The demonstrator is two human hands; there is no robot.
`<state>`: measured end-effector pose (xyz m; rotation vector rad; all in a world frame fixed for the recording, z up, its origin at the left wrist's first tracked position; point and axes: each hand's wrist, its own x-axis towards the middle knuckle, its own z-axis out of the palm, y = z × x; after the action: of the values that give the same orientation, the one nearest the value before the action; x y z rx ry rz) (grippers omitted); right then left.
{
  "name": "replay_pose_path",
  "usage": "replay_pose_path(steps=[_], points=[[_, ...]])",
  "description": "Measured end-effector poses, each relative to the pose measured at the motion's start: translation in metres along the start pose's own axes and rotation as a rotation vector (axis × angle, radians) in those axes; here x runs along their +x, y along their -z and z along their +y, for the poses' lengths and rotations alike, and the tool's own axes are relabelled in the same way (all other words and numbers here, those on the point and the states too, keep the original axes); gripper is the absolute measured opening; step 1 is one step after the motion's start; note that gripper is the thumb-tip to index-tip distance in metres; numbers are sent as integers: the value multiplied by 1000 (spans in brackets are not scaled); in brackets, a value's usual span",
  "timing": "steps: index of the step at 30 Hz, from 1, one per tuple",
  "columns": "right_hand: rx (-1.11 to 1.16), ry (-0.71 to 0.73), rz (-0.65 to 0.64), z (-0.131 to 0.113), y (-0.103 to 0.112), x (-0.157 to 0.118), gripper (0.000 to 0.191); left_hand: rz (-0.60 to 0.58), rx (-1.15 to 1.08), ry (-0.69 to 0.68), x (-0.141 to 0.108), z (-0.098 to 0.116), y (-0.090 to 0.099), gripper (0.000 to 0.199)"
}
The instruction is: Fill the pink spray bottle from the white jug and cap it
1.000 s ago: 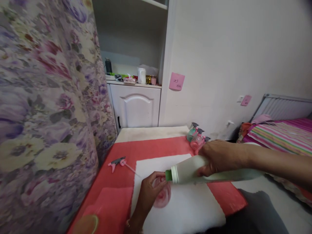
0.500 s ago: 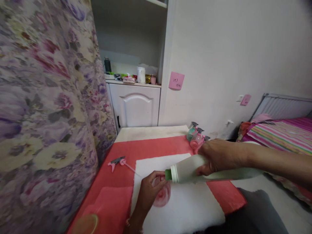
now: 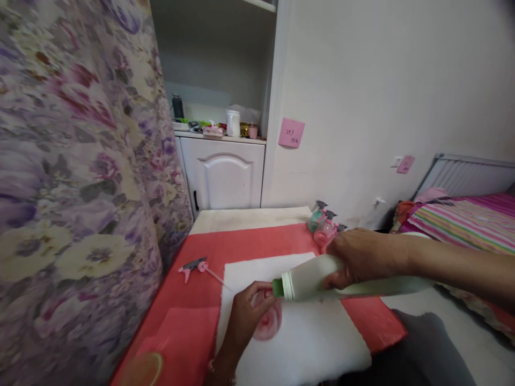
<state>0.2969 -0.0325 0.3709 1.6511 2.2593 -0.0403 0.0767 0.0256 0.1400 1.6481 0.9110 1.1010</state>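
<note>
My right hand (image 3: 356, 260) grips a large pale green bottle (image 3: 309, 279) by its side, tipped nearly level with its mouth to the left. Its green spout (image 3: 277, 288) meets the neck of a round, clear pink spray bottle (image 3: 267, 321). Around that neck my left hand (image 3: 249, 308) closes its fingers, holding the small bottle upright on a white cloth (image 3: 306, 343). Whether liquid flows at the spout is too small to tell. A pink and grey spray trigger head (image 3: 195, 268) with a thin tube lies to the left.
Several spray bottles (image 3: 322, 230) with trigger heads stand at the table's far right corner. The table (image 3: 249, 244) has a red covering. A flowered curtain (image 3: 80, 161) hangs on the left, a white cabinet (image 3: 225, 174) stands behind, and a bed (image 3: 475, 214) is at right.
</note>
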Motion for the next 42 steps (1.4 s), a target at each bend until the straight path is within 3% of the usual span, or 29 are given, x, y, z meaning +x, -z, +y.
replay_pose_path(steps=[16, 22, 30, 34, 38, 40, 42], points=[[3, -1, 7, 1, -3, 0, 54, 1, 2, -3, 0, 1, 0, 16], [110, 15, 34, 20, -26, 1, 61, 6, 19, 8, 0, 0, 0, 16], [303, -26, 59, 29, -52, -2, 47, 0, 19, -11, 0, -10, 1, 16], [470, -75, 40, 25, -54, -8, 39, 7, 26, -13, 1, -15, 3, 17], [812, -128, 6, 33, -65, -10, 34, 19, 63, -4, 3, -20, 5, 20], [988, -130, 65, 42, -74, -6, 36, 24, 85, -11, 3, -21, 6, 23], [1136, -112, 204, 50, -85, 4, 37, 34, 100, -19, 4, -22, 6, 28]])
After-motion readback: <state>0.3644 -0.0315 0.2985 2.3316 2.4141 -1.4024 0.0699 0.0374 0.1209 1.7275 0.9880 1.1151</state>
